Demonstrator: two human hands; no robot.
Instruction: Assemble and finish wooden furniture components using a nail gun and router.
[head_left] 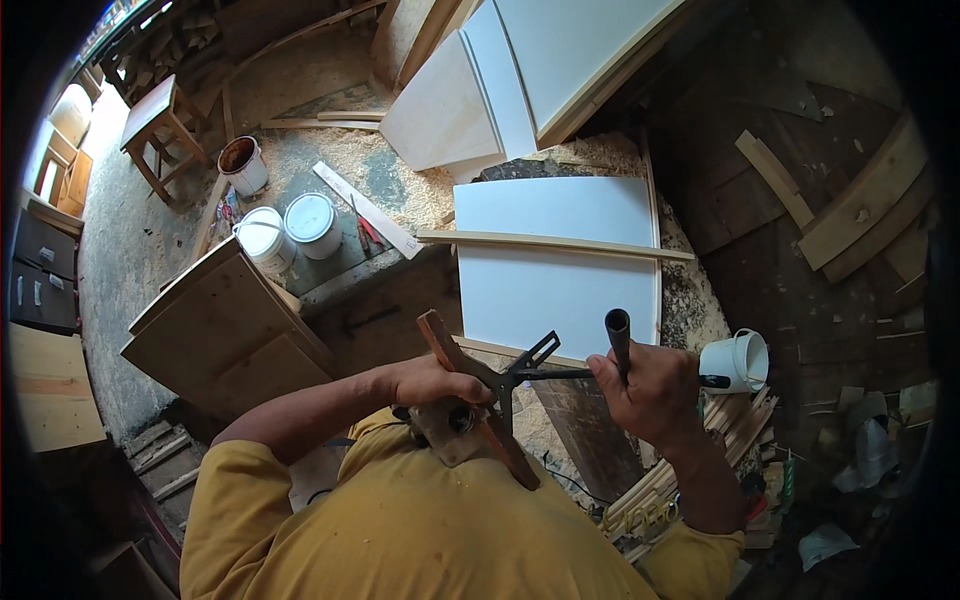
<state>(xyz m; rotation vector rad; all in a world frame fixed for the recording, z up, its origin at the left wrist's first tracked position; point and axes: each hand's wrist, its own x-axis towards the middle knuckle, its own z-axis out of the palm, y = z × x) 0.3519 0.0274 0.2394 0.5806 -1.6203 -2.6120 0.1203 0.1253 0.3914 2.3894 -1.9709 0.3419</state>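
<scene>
My left hand (440, 385) is closed around a metal clamp head (500, 385) and a brown wooden strip (508, 450), held tilted against my yellow shirt. A black bar (555, 374) runs rightward from the clamp. My right hand (650, 395) grips an upright black pipe handle (618, 335) at that bar. Beyond both hands lies a white curved-edged panel (555, 300) with a long pale wood batten (560, 245) across it.
Lidded white buckets (312, 225), an open stained bucket (242, 160) and a wooden stool (150, 115) are at upper left. Plywood boards (220, 330) lean at left. A white bucket (732, 365) and wood strips (700, 450) sit right. More panels (590, 50) stand at the back.
</scene>
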